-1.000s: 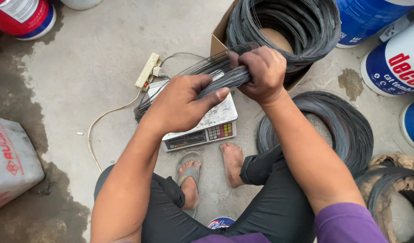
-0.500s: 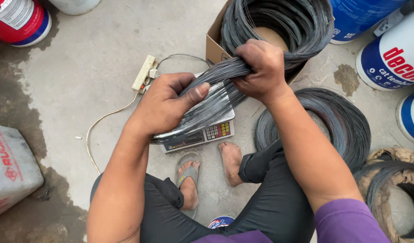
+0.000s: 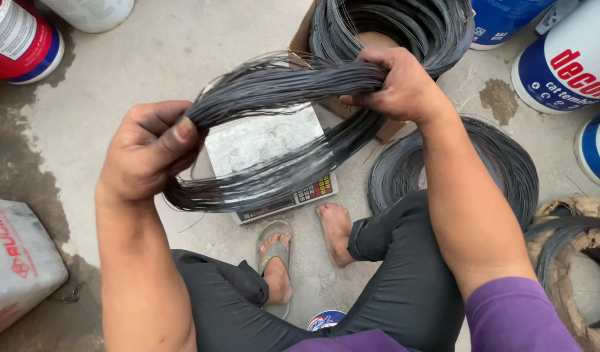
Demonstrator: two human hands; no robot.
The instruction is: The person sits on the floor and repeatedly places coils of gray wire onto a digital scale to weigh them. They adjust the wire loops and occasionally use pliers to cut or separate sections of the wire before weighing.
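Head view showed your left hand (image 3: 146, 153) and right hand (image 3: 404, 88) each clenched on a loop of thin dark wire (image 3: 280, 130), held mid-frame above a flat metal-topped scale (image 3: 264, 140). Behind it, at top centre, a cardboard box (image 3: 303, 39) carried a thick wire coil (image 3: 391, 26); another coil (image 3: 502, 163) lay right of your knee. Smooth round paint buckets (image 3: 560, 65) stood upper right, a grey sack (image 3: 16, 261) lower left, all on rough stained concrete (image 3: 182, 39).
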